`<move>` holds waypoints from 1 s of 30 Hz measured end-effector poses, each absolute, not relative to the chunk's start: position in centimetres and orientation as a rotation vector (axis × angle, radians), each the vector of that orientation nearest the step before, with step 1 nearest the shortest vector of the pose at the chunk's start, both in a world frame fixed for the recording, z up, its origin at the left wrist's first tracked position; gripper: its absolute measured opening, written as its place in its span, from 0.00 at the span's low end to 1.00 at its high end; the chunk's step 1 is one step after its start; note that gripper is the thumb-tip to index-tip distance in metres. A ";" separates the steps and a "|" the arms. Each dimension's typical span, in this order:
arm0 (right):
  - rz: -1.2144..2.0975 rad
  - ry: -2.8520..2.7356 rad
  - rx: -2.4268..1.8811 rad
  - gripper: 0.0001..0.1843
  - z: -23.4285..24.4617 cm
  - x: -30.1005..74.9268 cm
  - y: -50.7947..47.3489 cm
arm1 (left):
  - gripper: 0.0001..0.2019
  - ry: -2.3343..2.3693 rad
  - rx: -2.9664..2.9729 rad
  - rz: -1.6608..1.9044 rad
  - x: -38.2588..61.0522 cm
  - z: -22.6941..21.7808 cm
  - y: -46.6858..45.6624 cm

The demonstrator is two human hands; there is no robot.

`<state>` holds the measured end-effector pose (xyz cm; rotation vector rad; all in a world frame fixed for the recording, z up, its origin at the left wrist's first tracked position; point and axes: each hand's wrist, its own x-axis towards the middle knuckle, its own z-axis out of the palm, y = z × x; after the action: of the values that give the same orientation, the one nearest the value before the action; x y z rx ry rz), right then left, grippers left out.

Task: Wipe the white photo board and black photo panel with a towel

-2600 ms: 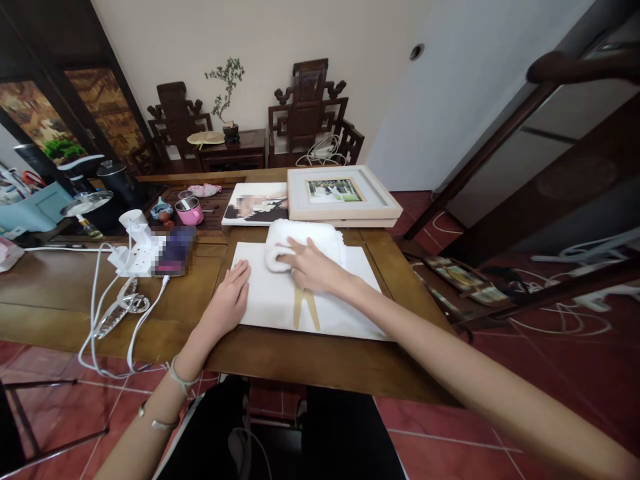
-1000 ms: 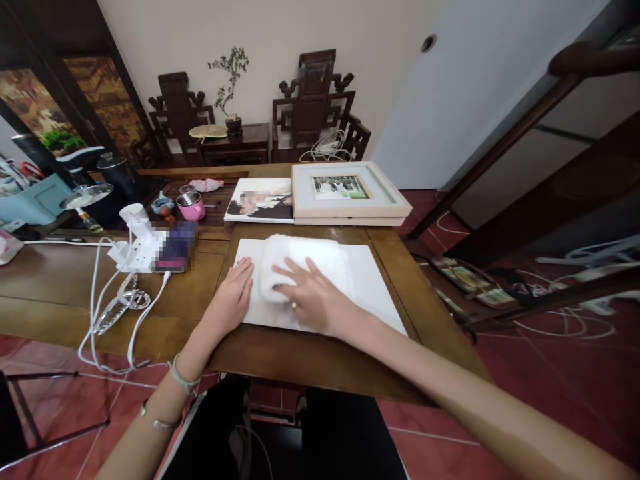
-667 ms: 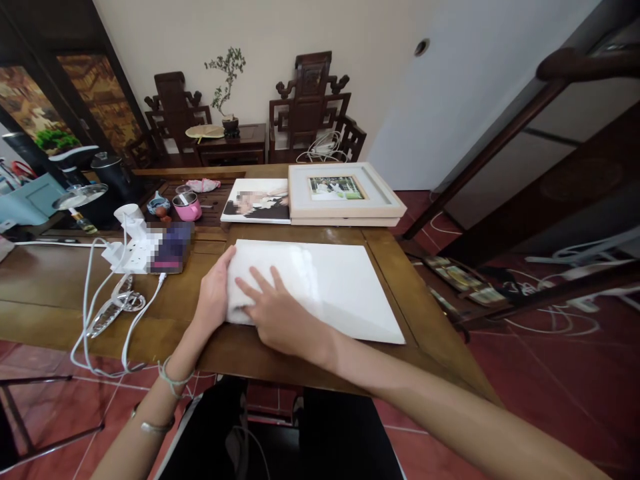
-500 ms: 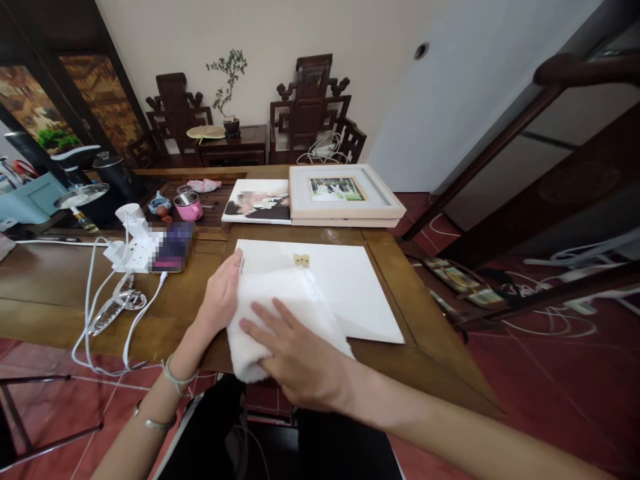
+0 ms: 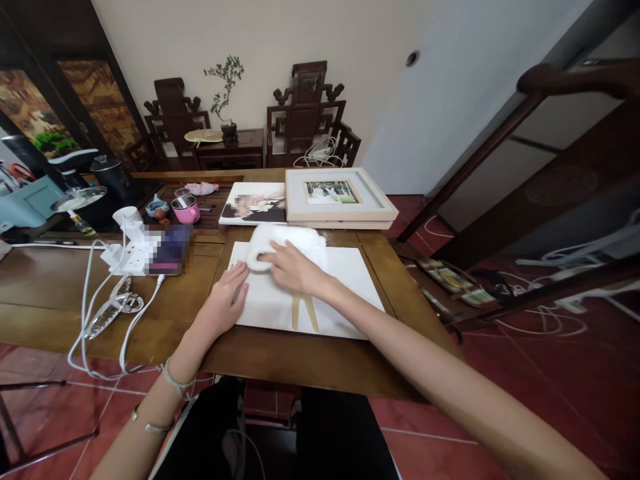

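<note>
A white rectangular panel [image 5: 340,267] lies flat on the wooden table before me. It looks like the back of a photo frame, with two tan strips [image 5: 303,312] near its front edge. My left hand [image 5: 225,303] rests over the panel's left edge, fingers stretched out and holding nothing. On the panel's far side, my right hand [image 5: 293,267] holds a folded white towel [image 5: 287,239] pressed against the surface. Its fingertips bear on the towel's near fold, and the towel covers part of the panel's far edge.
Beyond the panel lie a photo print [image 5: 255,203] and stacked light-wood picture frames [image 5: 345,215]. At left are a power strip [image 5: 134,257] with cables, a phone [image 5: 171,250], a clear hair clip [image 5: 113,310] and a pink cup [image 5: 187,211]. The table's front edge [image 5: 310,381] is close to my legs.
My right hand has pushed the towel away from me to the panel's far side, uncovering the near part with the tan strips. My left hand has come down flatter on the left edge.
</note>
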<state>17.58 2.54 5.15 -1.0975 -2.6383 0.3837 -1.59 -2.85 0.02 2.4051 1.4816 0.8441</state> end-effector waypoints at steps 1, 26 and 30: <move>0.400 -2.625 -1.087 0.27 5.2 16.3 3.4 | 0.19 1.486 2.406 0.852 -1.6 0.1 -2.8; 0.300 -2.695 -0.924 0.26 2.9 31.4 -11.1 | 0.20 1.492 2.415 0.881 -1.8 -0.5 -2.6; 0.379 -2.667 -0.969 0.26 3.2 31.4 -8.6 | 0.20 1.484 2.402 0.867 -1.9 -0.4 -2.7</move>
<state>31.41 -8.56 3.17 -0.9693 -2.6673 0.3786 -1.91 -2.66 -0.39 2.4020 1.4835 0.8672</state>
